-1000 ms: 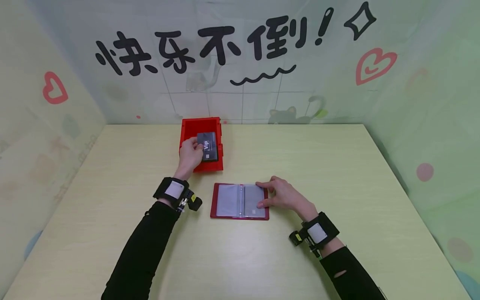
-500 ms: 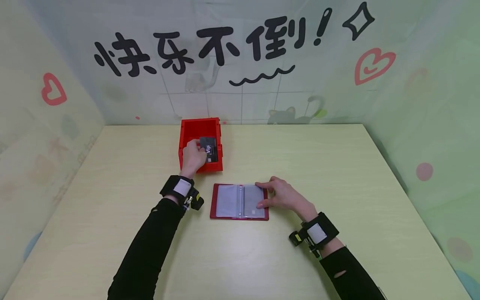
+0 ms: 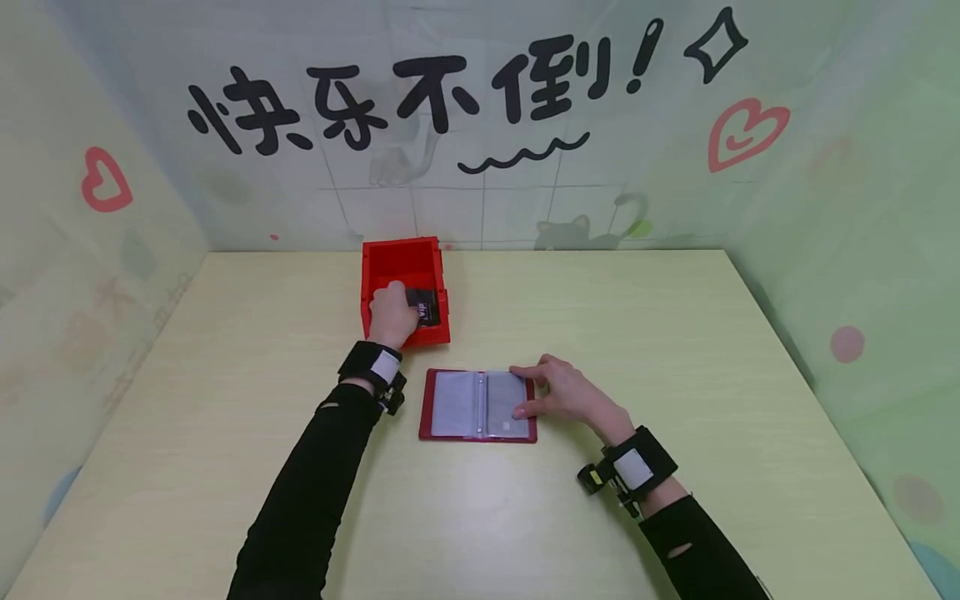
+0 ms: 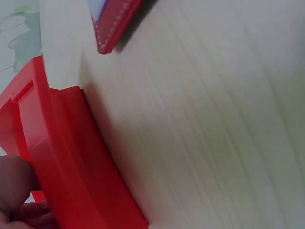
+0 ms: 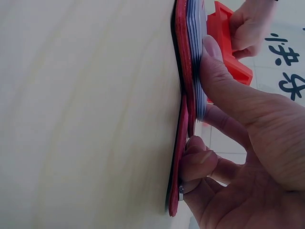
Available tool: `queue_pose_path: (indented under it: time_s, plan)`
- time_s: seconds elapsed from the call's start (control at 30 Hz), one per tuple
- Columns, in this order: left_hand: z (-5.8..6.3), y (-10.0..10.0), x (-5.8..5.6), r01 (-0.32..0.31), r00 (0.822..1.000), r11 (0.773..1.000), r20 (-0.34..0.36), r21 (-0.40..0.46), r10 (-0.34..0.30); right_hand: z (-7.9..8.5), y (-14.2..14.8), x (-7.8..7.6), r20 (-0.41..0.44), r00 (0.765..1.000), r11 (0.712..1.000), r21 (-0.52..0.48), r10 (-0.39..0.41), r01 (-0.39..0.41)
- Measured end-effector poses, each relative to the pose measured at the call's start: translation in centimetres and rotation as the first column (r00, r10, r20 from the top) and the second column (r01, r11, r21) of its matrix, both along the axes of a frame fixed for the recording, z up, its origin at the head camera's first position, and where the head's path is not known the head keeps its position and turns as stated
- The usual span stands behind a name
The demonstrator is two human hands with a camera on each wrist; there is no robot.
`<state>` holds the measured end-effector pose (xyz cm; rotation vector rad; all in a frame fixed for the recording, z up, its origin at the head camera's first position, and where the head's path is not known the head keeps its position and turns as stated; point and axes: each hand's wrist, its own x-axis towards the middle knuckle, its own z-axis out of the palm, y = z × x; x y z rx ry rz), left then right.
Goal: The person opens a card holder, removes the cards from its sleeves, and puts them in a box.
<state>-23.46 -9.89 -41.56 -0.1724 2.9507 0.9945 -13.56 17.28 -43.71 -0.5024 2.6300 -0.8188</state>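
In the head view, my left hand (image 3: 393, 315) reaches into a red plastic box (image 3: 427, 335) and pinches a dark card (image 3: 424, 307) marked VIP by its left side. The hand covers part of the card, and the box wall hides its fingertips in the left wrist view. Lying open on the table is a red card holder (image 3: 426, 405) with clear sleeves. My right hand (image 3: 573, 390) holds its right side. In the right wrist view, the thumb (image 5: 213, 50) presses on the stack of sleeves (image 5: 195, 33), while other fingers curl at the cover's edge.
The light wooden table (image 3: 480, 517) meets a printed backdrop (image 3: 480, 200) at its far edge. Both wrists wear black bands with small cameras. The red box stands just behind and left of the card holder.
My left hand has moved slightly right and down into the box, carrying the VIP card lower so that less of it shows. The right hand and card holder stay in place.
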Motion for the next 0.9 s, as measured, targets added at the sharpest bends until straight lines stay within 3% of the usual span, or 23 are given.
queue_pose_path:
  time_s: [0.27,0.43,0.6,0.73,0.9]
  plan:
    - [-0.7,0.5,-0.2,0.011,0.999,0.993,-0.038,-0.114,-0.015,-0.1,-0.1,0.1,0.007,1.000,1.000,0.018,-0.011,0.010]
    - [-1.0,0.4,-0.3,0.000,0.998,0.996,-0.061,-0.086,-0.005,0.0,-0.1,0.1,0.006,1.000,1.000,0.010,-0.008,0.008]
    - [-1.4,0.3,0.2,0.031,0.989,0.999,-0.144,-0.031,-0.035,0.1,-0.1,0.1,0.008,1.000,1.000,0.012,-0.010,0.010]
    - [-1.3,0.5,1.3,0.082,0.963,0.995,-0.263,0.048,-0.067,0.1,-0.2,0.2,0.010,1.000,1.000,0.013,-0.013,0.013]
    - [-0.9,0.6,3.3,0.130,0.910,0.979,-0.410,0.159,-0.054,0.1,-0.3,0.3,0.000,1.000,1.000,0.016,-0.018,0.018]
